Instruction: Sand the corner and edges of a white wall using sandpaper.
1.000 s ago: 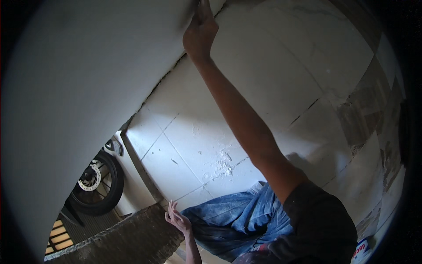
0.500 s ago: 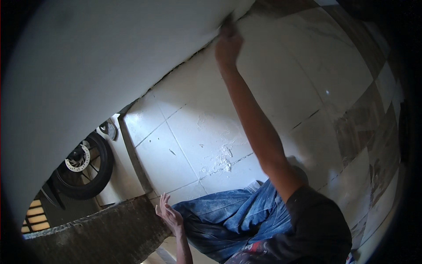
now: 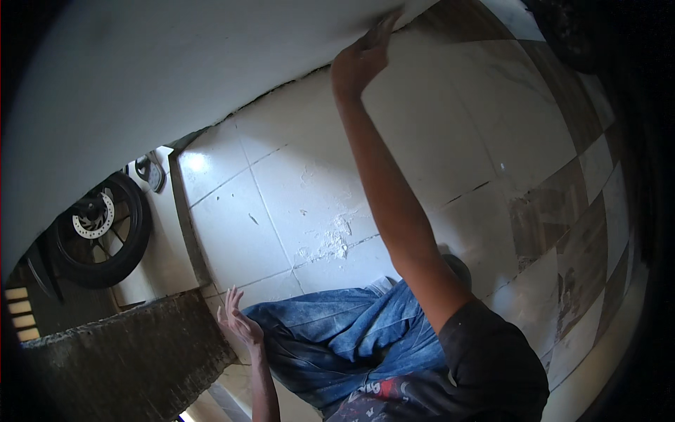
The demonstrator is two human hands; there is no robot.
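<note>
My right hand [image 3: 362,56] reaches up to the pale wall [image 3: 176,63] just above the cracked seam where it meets the tiled floor [image 3: 281,183]. Its fingers look closed round something dark and blurred that I cannot make out. Low in the view, my left hand [image 3: 241,323] is raised with its fingers apart and nothing in them, beside my bent leg in blue jeans [image 3: 316,320]. White powdery crumbs [image 3: 337,235] lie on the tiles between the two hands.
Past the wall's edge at the left, a motorcycle wheel [image 3: 95,243] with a disc brake stands by a pale step [image 3: 165,239]. A rough dark ledge [image 3: 133,352] runs along the lower left. Brown and white checked tiles [image 3: 576,239] cover the right side.
My right hand has moved rightward along the wall's lower edge and is now slightly lower than a second ago. The view has shifted, so the wall, wheel and left hand appear higher and farther left.
</note>
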